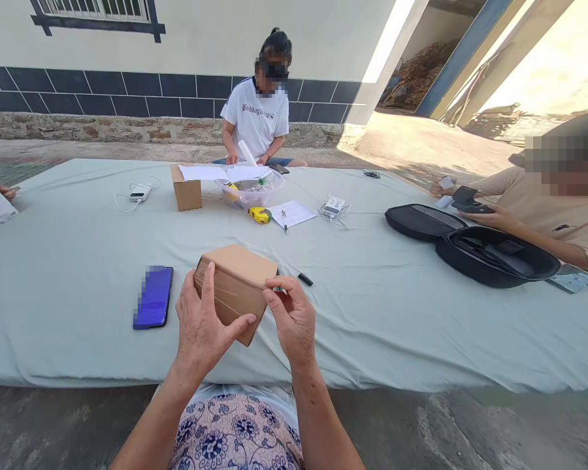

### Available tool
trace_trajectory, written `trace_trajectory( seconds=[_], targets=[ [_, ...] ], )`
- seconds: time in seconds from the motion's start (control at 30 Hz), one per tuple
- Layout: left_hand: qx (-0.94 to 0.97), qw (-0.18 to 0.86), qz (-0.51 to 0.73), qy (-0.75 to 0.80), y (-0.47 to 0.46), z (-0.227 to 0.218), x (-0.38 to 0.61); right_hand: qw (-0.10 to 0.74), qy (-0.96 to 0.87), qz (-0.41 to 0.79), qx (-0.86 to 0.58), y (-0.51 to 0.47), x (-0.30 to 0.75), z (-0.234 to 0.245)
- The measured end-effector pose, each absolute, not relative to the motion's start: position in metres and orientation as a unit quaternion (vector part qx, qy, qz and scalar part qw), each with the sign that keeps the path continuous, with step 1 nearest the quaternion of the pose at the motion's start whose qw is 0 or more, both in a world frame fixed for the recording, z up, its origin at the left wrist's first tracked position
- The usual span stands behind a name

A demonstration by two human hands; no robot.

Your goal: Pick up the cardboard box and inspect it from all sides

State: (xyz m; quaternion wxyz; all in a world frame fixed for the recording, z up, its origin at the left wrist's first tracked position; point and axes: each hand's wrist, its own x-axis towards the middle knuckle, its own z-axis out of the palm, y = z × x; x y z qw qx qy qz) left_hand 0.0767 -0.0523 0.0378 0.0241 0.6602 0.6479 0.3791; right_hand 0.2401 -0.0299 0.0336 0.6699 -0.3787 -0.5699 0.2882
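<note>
I hold a small brown cardboard box (239, 274) tilted above the near edge of the pale green cloth (78, 307). My left hand (203, 326) is wrapped round its left side and lower front, thumb pressed under it. My right hand (291, 313) is closed at the box's right edge, thumb and fingers pinching there. Clear tape seems to run across the box's front face. A blue phone (153, 296) lies on the cloth just left of my left hand. A short black marker (304, 279) rests just beyond my right hand.
Across the cloth a person in a white shirt (255, 117) sits behind a second cardboard box (186, 189), a clear plastic bowl (251, 189), a yellow tape measure (260, 215) and papers (293, 213). At right another person's hand (485, 212) is by an open black case (475, 245).
</note>
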Motion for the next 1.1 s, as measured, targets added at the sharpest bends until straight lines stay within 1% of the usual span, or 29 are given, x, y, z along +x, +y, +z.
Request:
trace_trajectory(
  seconds=[0.57,0.87,1.1],
  targets=[
    [0.657,-0.004,0.421,0.626,-0.046,0.029,0.073,0.678,-0.560,0.290,-0.377,-0.026,0.241,0.032],
    [0.656,0.046,0.451,0.603,-0.043,0.027,0.065,0.678,-0.537,0.317,-0.390,-0.024,0.239,0.029],
    [0.660,0.050,0.396,0.636,-0.044,0.033,0.069,0.669,-0.549,0.325,-0.382,-0.027,0.231,0.029]
  ],
)
